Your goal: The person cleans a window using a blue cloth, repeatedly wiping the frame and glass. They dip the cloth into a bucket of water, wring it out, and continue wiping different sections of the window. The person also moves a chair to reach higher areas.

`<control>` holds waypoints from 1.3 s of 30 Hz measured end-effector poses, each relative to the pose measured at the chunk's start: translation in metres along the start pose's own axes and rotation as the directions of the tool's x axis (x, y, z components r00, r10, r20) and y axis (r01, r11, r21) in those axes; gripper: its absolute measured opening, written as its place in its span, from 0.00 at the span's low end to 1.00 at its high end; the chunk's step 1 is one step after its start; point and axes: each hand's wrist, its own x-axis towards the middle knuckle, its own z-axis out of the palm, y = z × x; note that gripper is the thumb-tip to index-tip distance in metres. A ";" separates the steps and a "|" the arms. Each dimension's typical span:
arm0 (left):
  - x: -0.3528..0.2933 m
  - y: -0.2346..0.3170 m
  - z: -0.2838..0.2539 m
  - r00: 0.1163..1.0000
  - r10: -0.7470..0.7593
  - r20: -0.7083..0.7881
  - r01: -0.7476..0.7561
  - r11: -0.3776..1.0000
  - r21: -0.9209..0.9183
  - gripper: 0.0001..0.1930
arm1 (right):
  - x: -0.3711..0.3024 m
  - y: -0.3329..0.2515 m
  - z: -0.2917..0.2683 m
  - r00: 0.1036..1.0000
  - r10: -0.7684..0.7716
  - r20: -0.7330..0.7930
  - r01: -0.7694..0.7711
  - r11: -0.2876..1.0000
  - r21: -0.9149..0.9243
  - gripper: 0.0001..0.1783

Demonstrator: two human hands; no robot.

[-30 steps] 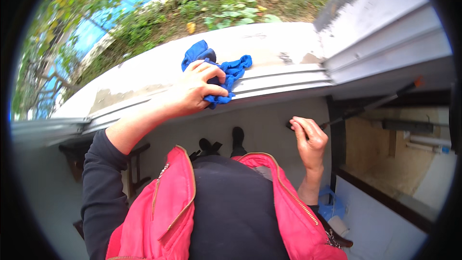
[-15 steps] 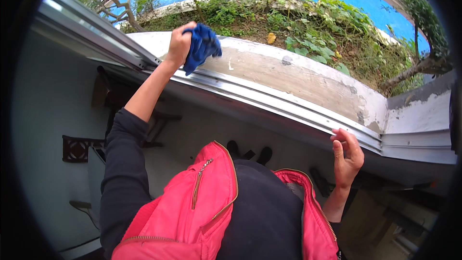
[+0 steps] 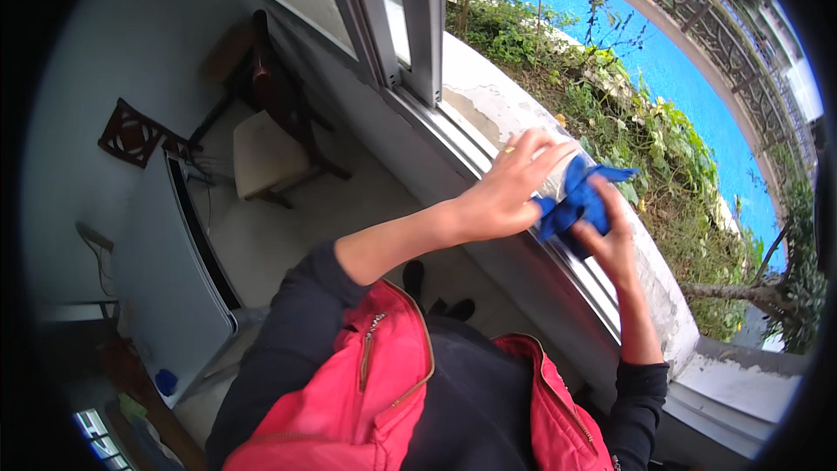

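Note:
A crumpled blue cloth (image 3: 582,202) is between my two hands, above the window track. My right hand (image 3: 617,240) grips it from the right, with its fingers and thumb curled about the folds. My left hand (image 3: 504,194) holds the cloth's left side, its fingers long and slightly bent, its thumb at the lower corner. A ring shows on one of the left fingers. Beneath the hands runs the metal window track (image 3: 475,144), partly covered by them and the cloth. Beyond it lies the worn concrete sill (image 3: 488,78).
Sliding window frames (image 3: 423,26) stand at the track's far end. Outside are green plants (image 3: 671,135) and a bright blue surface (image 3: 649,52). Indoors at left are a chair with a pale seat (image 3: 266,153) and a grey-white panel-like surface (image 3: 170,270).
My view has swung left, showing more of the room. The cloth, held by my left hand alone before, is now between both hands. My right hand has come from the track onto it.

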 end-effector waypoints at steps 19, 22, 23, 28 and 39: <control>-0.183 -0.110 -0.124 0.694 -0.635 -0.339 0.518 0.767 -0.378 0.15 | -0.019 -0.007 0.025 0.992 0.116 0.041 -0.030 0.549 -0.835 0.11; -0.172 -0.110 -0.137 0.744 -0.517 -0.424 0.448 0.856 -0.258 0.14 | -0.005 -0.033 0.024 0.996 0.022 -0.087 -0.081 0.638 -0.766 0.14; -0.161 -0.108 -0.140 0.763 -0.450 -0.463 0.409 0.892 -0.192 0.15 | 0.013 -0.045 0.040 0.978 -0.027 -0.204 -0.118 0.738 -0.665 0.17; -0.065 -0.094 -0.160 0.758 0.064 -0.649 0.140 0.956 0.258 0.42 | 0.111 -0.083 0.194 0.993 0.028 -0.111 -0.104 0.632 -0.768 0.33; 0.062 -0.068 -0.182 0.718 0.424 -0.552 0.215 0.619 0.755 0.64 | 0.061 -0.051 0.131 0.998 -0.066 0.003 0.054 0.783 -0.620 0.23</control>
